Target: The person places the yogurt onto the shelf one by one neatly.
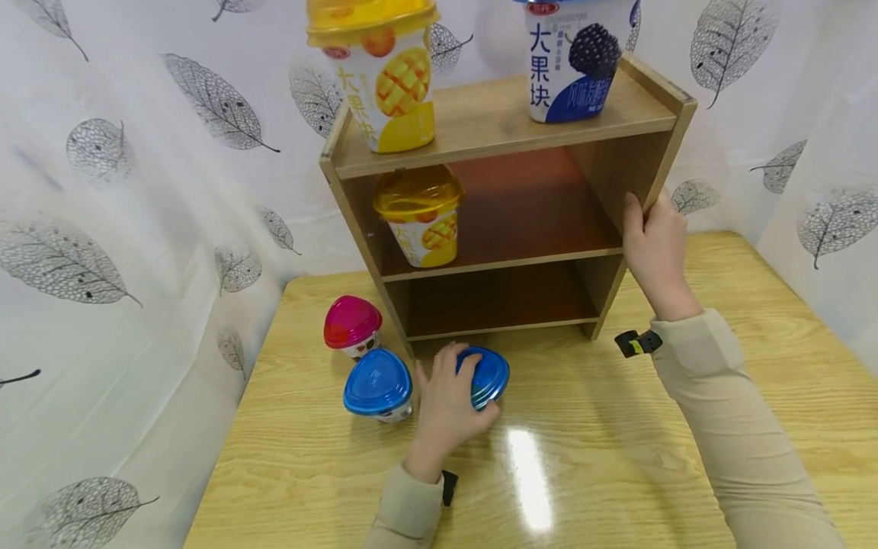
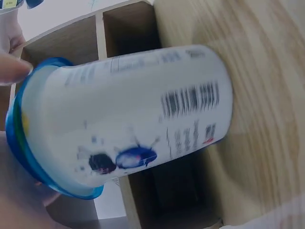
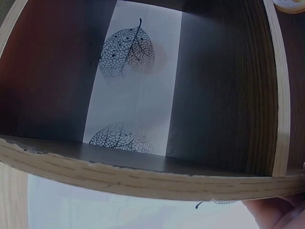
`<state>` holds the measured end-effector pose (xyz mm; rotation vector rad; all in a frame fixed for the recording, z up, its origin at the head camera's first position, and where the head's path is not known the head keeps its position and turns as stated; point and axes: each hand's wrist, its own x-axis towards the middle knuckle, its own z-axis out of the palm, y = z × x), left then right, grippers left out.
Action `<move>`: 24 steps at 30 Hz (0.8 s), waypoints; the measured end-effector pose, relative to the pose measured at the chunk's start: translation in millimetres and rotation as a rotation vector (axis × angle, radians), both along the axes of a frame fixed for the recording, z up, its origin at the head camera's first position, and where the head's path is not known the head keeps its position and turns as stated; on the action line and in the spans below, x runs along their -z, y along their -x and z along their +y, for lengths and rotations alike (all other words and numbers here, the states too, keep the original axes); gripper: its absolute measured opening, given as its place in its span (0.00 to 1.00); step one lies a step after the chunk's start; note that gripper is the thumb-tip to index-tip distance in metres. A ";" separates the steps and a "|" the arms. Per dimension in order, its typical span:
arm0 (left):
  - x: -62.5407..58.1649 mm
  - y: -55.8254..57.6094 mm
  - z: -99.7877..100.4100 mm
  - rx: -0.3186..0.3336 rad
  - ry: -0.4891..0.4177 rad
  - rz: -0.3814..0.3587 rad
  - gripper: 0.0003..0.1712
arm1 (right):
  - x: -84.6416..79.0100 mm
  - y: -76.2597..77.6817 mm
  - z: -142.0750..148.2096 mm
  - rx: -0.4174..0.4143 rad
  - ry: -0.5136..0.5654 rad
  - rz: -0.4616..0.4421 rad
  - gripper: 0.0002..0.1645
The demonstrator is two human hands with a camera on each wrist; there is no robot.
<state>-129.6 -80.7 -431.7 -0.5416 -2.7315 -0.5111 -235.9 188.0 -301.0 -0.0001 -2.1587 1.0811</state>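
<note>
My left hand (image 1: 444,404) grips a yogurt cup by its blue lid (image 1: 491,375), fingers and thumb spread round the rim. In the left wrist view this white cup (image 2: 138,105) shows a barcode and printed berries, and its base is near the wooden table. With my right hand (image 1: 657,248) I hold the right side panel of a small wooden shelf (image 1: 504,145); the thumb lies on the near side and the other fingers are partly hidden behind the panel. At the edge of the right wrist view, fingers (image 3: 274,210) show beside the panel.
Left of the shelf stand a pink-lidded cup (image 1: 351,324) and another blue-lidded cup (image 1: 379,385). A yellow mango cup (image 1: 401,84) and a blue blackberry cup (image 1: 572,65) are on top. A second yellow cup (image 1: 421,221) sits on the middle level. Leaf-patterned cloth (image 1: 219,99) hangs behind.
</note>
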 end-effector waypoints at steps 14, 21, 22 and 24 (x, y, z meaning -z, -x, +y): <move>6.2 2.3 1.4 0.051 -0.088 0.121 0.27 | 0.4 0.5 0.3 0.006 -0.008 0.002 0.22; 1.9 3.8 10.4 -0.236 -0.045 0.161 0.46 | 0.1 0.6 -0.1 0.007 -0.010 0.002 0.23; 0.7 4.0 11.3 -0.263 -0.027 0.147 0.48 | 0.1 0.5 -0.2 0.006 -0.009 0.001 0.23; -0.9 4.3 12.9 -0.295 0.000 0.116 0.51 | 0.4 0.2 -0.3 0.009 -0.007 -0.001 0.23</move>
